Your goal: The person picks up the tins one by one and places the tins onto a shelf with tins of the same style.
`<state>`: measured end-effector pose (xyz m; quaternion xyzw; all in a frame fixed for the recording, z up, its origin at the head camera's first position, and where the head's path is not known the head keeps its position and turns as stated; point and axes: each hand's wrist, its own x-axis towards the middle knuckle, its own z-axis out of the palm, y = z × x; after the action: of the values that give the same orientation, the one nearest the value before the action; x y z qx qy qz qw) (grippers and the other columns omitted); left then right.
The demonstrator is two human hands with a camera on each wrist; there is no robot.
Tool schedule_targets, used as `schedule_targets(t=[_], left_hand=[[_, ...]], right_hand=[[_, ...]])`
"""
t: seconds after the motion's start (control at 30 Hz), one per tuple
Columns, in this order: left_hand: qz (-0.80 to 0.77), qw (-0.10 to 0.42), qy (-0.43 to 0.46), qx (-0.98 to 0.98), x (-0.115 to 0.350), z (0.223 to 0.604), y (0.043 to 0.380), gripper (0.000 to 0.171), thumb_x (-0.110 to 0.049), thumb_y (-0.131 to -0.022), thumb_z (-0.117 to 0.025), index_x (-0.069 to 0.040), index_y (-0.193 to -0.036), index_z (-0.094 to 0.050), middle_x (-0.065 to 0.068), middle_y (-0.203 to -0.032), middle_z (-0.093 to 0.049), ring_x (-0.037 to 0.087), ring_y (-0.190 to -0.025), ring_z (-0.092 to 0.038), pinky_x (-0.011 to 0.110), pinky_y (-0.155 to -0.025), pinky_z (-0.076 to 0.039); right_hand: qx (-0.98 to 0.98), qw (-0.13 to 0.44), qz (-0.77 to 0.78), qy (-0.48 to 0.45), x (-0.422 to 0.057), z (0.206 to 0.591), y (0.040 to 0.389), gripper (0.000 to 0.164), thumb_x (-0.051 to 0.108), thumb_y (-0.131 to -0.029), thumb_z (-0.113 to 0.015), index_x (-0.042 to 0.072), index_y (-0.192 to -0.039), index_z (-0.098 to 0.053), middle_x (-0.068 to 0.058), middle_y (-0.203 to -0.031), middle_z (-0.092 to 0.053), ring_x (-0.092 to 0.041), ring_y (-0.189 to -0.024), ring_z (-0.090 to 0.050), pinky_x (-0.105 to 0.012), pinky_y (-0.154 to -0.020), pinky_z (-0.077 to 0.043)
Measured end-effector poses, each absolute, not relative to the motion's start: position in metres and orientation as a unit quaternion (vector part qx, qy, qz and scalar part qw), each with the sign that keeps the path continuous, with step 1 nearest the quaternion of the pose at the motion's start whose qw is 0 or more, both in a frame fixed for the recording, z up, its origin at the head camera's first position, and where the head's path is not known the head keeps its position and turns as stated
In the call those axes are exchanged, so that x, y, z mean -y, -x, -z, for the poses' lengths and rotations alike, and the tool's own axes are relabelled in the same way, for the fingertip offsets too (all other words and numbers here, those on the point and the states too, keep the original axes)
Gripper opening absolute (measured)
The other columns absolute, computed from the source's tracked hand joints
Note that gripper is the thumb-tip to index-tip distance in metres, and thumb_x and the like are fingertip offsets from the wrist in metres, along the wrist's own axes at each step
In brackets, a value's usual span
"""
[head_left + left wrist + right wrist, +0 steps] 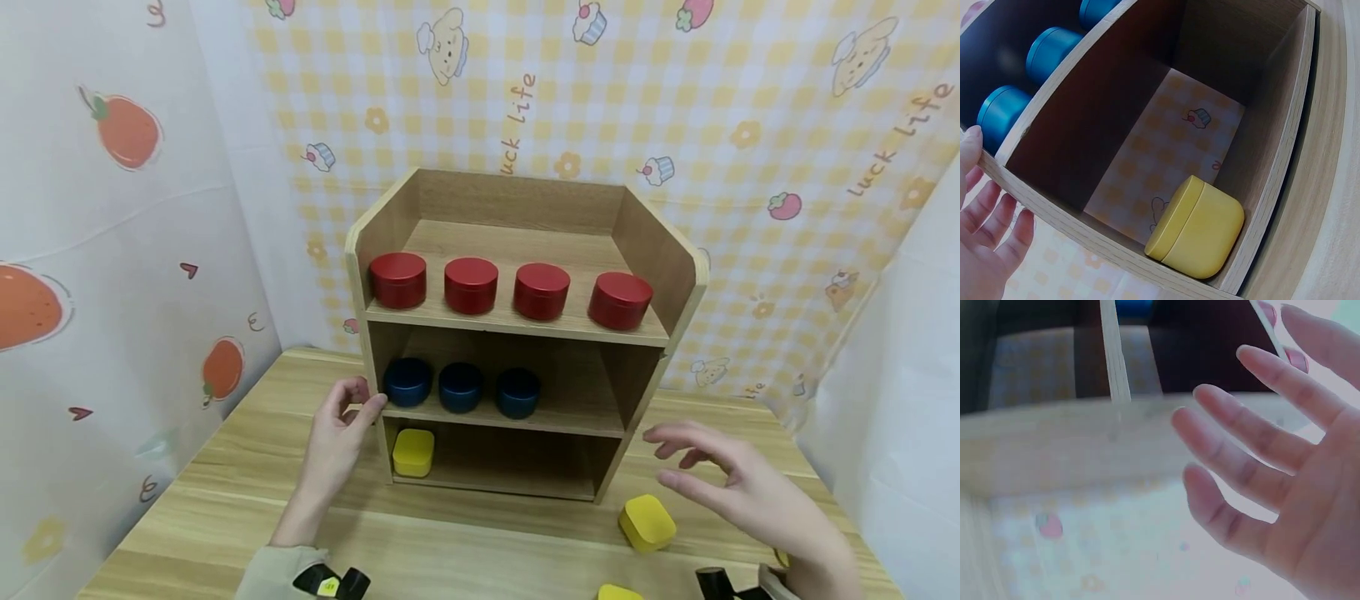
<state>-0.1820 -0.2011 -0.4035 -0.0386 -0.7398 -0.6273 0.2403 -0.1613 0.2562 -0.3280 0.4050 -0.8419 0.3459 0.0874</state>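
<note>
A small wooden shelf (495,423) with three levels stands on the table. My left hand (341,429) holds its left side panel, with the thumb on the front edge beside a blue round tin (407,382) and the other fingers along the outside. Two more blue tins (461,387) share that middle level. On the bottom level, at the left, sits a yellow tin (1204,228) with rounded corners. My right hand (738,479) hovers to the right of the shelf, fingers spread and holding nothing. Below it, another yellow tin (648,523) lies on the table.
Several red round tins (470,286) line the front of the top level. A further yellow tin (619,592) is cut off by the head view's lower edge. Behind the shelf hangs a checked cloth (510,108); white cloth (907,317) borders the right side.
</note>
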Motion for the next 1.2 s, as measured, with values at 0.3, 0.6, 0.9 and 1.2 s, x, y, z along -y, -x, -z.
schedule_targets(t=[0.3, 0.6, 0.9, 1.2], left_hand=[[0.639, 0.246, 0.046, 0.727, 0.198, 0.404, 0.183, 0.021, -0.009, -0.094, -0.066, 0.002, -0.105, -0.052, 0.009, -0.098, -0.051, 0.014, -0.091, -0.052, 0.017, -0.071, -0.048], [0.641, 0.238, 0.029, 0.729, 0.199, 0.405, 0.182, 0.023, -0.011, -0.095, -0.066, 0.002, -0.107, -0.052, 0.01, -0.1, -0.051, 0.015, -0.092, -0.052, 0.017, -0.072, -0.047], [0.637, 0.234, 0.03, 0.734, 0.199, 0.4, 0.18, 0.024, -0.011, -0.095, -0.066, 0.002, -0.109, -0.052, 0.008, -0.102, -0.051, 0.014, -0.093, -0.051, 0.017, -0.072, -0.047], [0.632, 0.235, 0.03, 0.738, 0.2, 0.4, 0.18, 0.024, -0.012, -0.096, -0.065, 0.002, -0.11, -0.052, 0.007, -0.103, -0.051, 0.013, -0.095, -0.051, 0.016, -0.073, -0.047]], right_hand=[[0.877, 0.076, -0.358, -0.311, -0.304, 0.337, 0.164, 0.04, -0.006, -0.089, -0.065, 0.013, -0.125, -0.064, 0.009, -0.123, -0.063, -0.008, -0.091, -0.063, -0.023, -0.068, -0.051], [0.91, 0.0, -0.366, -0.195, -0.336, 0.363, 0.185, 0.035, 0.015, -0.098, -0.061, 0.004, -0.131, -0.056, 0.007, -0.124, -0.059, -0.005, -0.096, -0.06, -0.025, -0.071, -0.051], [0.927, -0.033, -0.36, -0.1, -0.373, 0.393, 0.196, 0.046, 0.025, -0.1, -0.058, -0.003, -0.135, -0.047, -0.021, -0.128, -0.054, 0.0, -0.093, -0.056, -0.025, -0.07, -0.05], [0.923, -0.008, -0.38, -0.056, -0.417, 0.417, 0.196, 0.043, 0.023, -0.099, -0.06, -0.002, -0.132, -0.05, 0.009, -0.113, -0.058, 0.01, -0.088, -0.053, -0.025, -0.068, -0.051]])
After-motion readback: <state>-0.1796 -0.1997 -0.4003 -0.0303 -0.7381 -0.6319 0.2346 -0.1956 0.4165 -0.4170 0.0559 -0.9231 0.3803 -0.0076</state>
